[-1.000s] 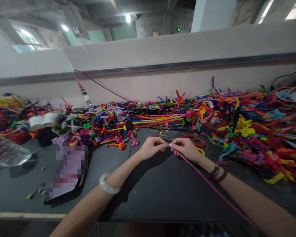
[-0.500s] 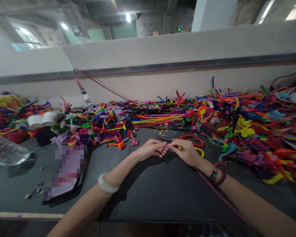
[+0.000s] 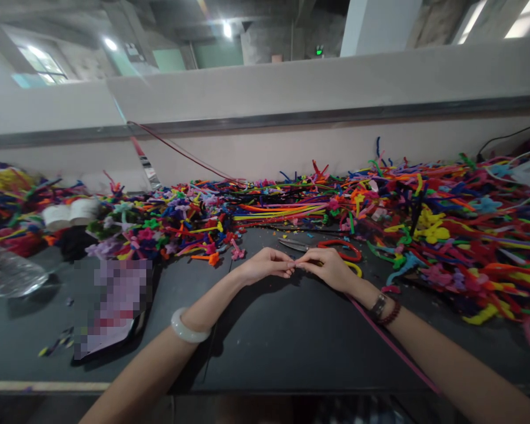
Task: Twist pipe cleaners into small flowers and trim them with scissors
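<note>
- At the middle of the flat, dark grey counter (image 3: 265, 347), the left hand (image 3: 269, 266) and right hand (image 3: 325, 268) meet, fingertips pinching one end of a thin, magenta fuzzy stem (image 3: 393, 345).
- Toward five o'clock, its length trails from beneath the right hand.
- At one o'clock, steel scissors with red-and-yellow handles (image 3: 333, 242).
- Ten to two o'clock, heaped multicoloured fuzzy stems (image 3: 282, 210).

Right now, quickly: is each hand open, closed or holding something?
Left hand: pinched closed; what, if anything, it holds cannot be told.
Right hand: pinched closed, apparently on the pink stem trailing out beneath it.
</note>
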Demonstrator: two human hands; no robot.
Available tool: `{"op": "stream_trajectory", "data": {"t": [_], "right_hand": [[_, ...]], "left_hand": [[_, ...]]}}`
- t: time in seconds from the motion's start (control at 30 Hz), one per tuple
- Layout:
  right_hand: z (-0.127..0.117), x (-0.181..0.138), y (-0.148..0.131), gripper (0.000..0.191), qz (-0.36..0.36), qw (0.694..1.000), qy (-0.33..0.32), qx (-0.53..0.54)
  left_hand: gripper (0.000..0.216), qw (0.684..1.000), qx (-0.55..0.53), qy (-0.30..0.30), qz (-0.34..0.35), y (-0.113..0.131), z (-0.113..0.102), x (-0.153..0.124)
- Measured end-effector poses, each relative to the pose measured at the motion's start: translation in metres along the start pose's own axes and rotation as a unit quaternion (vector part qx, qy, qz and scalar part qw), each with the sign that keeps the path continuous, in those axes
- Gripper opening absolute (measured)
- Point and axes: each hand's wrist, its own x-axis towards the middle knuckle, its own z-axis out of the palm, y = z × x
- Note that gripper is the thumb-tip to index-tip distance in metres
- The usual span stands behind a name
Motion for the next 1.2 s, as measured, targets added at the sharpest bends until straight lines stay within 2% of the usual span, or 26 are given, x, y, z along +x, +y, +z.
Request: {"op": "stream_trajectory", "data": {"t": [0.1, 0.2, 0.27, 0.33, 0.4, 0.43, 0.47, 0.5, 0.57, 0.63, 0.7, 0.8, 0.93, 1.1, 1.2], "right_hand": [[0.000, 0.000, 0.000, 0.016, 0.017, 1.000, 0.001, 0.013], [0.001, 0.000, 0.001, 0.016, 0.060, 0.997, -0.001, 0.045], [0.001, 0.001, 0.003, 0.017, 0.117, 0.988, -0.012, 0.101], [0.002, 0.002, 0.004, 0.019, 0.176, 0.969, -0.025, 0.173], [0.003, 0.003, 0.003, 0.020, 0.208, 0.954, -0.023, 0.217], [0.003, 0.004, 0.002, 0.019, 0.206, 0.954, -0.013, 0.218], [0.003, 0.003, 0.000, 0.019, 0.191, 0.961, 0.003, 0.201], [0.003, 0.003, -0.002, 0.018, 0.163, 0.972, 0.025, 0.167], [0.002, 0.002, -0.006, 0.016, 0.081, 0.992, 0.066, 0.074], [0.002, 0.000, -0.009, 0.014, 0.003, 0.996, 0.092, 0.002], [0.002, -0.001, -0.009, 0.014, -0.044, 0.993, 0.105, -0.026], [0.003, -0.002, -0.006, 0.014, -0.073, 0.989, 0.119, -0.043], [0.003, -0.002, -0.003, 0.014, -0.086, 0.988, 0.116, -0.047], [0.002, -0.001, -0.003, 0.015, -0.078, 0.992, 0.096, -0.041], [0.001, 0.000, -0.004, 0.015, -0.012, 0.996, 0.087, -0.010]], "left_hand": [[0.023, 0.998, 0.050, 0.015, 0.020, -0.002, 0.001, 0.001], [0.022, 0.984, 0.154, 0.049, 0.075, -0.003, 0.004, 0.001], [0.021, 0.948, 0.270, 0.089, 0.147, -0.002, 0.008, -0.001], [0.020, 0.885, 0.386, 0.121, 0.231, -0.001, 0.012, -0.003], [0.021, 0.833, 0.451, 0.136, 0.290, 0.001, 0.016, -0.005], [0.022, 0.823, 0.458, 0.144, 0.303, 0.002, 0.017, -0.006], [0.023, 0.829, 0.447, 0.150, 0.301, 0.003, 0.017, -0.006], [0.025, 0.849, 0.417, 0.152, 0.285, 0.004, 0.017, -0.006], [0.030, 0.909, 0.321, 0.137, 0.227, 0.004, 0.017, -0.006], [0.035, 0.957, 0.213, 0.103, 0.166, 0.004, 0.015, -0.004], [0.036, 0.981, 0.128, 0.080, 0.124, 0.003, 0.013, -0.002], [0.035, 0.993, 0.044, 0.068, 0.084, 0.001, 0.011, 0.000], [0.033, 0.996, 0.020, 0.053, 0.075, -0.001, 0.009, 0.001], [0.029, 0.991, 0.071, 0.057, 0.098, 0.001, 0.008, 0.000], [0.028, 0.972, 0.173, 0.076, 0.137, 0.004, 0.010, -0.003]]}}
